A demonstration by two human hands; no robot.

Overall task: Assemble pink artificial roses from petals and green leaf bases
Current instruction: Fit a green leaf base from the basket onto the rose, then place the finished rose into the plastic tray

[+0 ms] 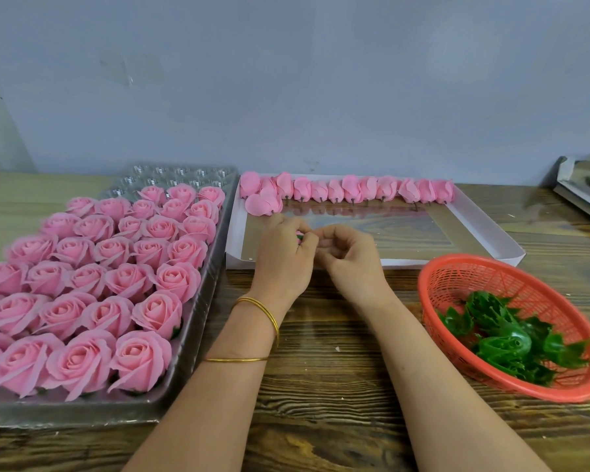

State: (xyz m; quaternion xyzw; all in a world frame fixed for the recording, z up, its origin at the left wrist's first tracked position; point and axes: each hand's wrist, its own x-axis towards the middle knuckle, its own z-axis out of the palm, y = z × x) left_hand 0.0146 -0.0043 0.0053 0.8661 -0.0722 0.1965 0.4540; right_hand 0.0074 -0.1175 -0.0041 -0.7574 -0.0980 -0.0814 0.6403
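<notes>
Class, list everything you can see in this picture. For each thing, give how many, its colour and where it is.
table: one, brown wood, under everything
wall: one, grey-blue, behind
tray: one, clear, left on the table
finished roses: roughly thirty, pink, in the tray
box: one, white, shallow, centre
rose buds: about a dozen, pink, along the box's far edge
basket: one, red, right
leaf bases: several, green, in the basket
boards: stacked, grey, far right
bangles: two, gold, left forearm
left hand: one, over the box, pinching a pink-and-green piece
right hand: one, beside it, fingers curled; contents hidden
</notes>
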